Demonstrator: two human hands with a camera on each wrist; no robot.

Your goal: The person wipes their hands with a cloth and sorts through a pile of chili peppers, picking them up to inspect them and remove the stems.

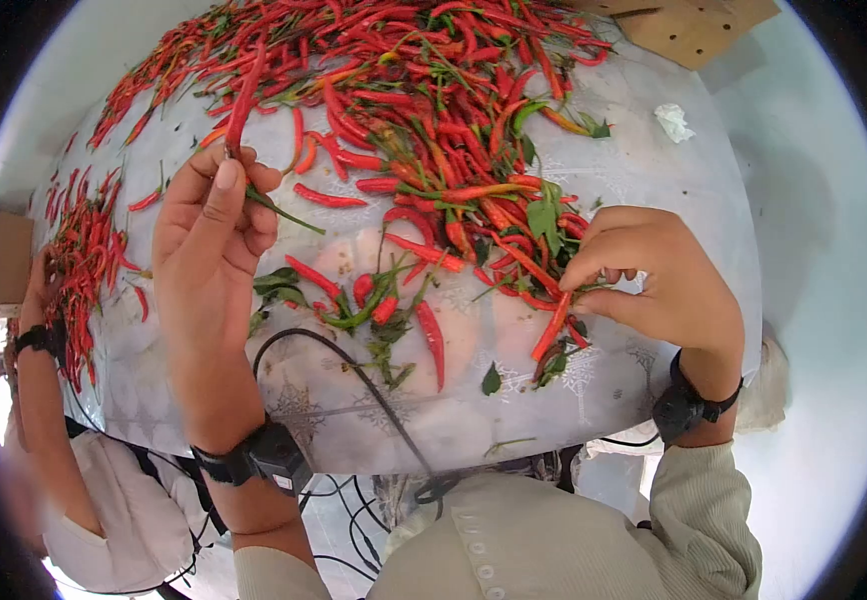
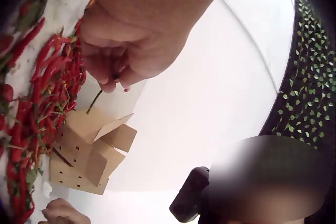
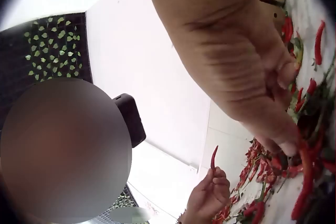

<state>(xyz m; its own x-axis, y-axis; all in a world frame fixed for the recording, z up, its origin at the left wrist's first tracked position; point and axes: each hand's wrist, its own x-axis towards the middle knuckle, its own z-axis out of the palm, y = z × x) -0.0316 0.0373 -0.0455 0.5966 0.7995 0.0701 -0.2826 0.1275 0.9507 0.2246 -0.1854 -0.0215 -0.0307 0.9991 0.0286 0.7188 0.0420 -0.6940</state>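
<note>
So the left hand (image 1: 216,215) is up above the table (image 1: 644,190), thumb and fingers clamped on a red chili (image 1: 246,100) near its stem end. The chili stands nearly upright with the tip pointing up, and a green stem (image 1: 289,212) pokes out below, angled toward the right hand (image 1: 669,275). That one's down low at the edge of the big pile (image 1: 444,110), thumb and fingertips pinched together on the top end of a second chili (image 1: 551,330), which slants down from the fingers toward the table.

Between the hands there's a scatter of loose chilies plus green leaves and stems, and a black cable (image 1: 359,375) loops across the near side. Past the right hand sits a crumpled tissue (image 1: 674,123), with a cardboard box (image 1: 699,30) at the far edge. Over on the left, another person's arm (image 1: 54,430) reaches in beside a smaller heap (image 1: 84,270).
</note>
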